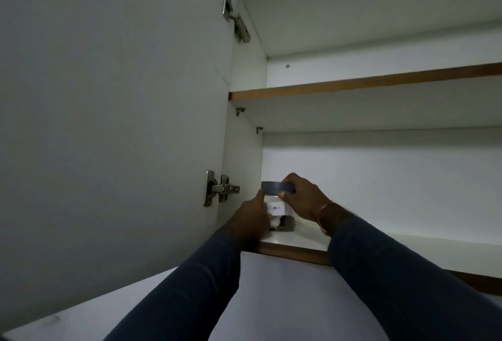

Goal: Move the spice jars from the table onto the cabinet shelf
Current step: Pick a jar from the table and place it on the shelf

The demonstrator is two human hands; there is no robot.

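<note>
A clear spice jar (277,208) with a grey lid and a white handwritten label stands at the left end of the lowest cabinet shelf (293,248). My left hand (251,222) wraps the jar's left side near its base. From the right, my right hand (301,199) grips the grey lid with thumb and fingers. The jar's lower part is partly hidden behind my left hand; dark contents show at its bottom. Both forearms in dark sleeves reach up into the cabinet.
The open white cabinet door (114,112) hangs at the left on two metal hinges (220,188). A second shelf (353,83) with a wooden edge runs above. The lower shelf stretches bare to the right of the jar.
</note>
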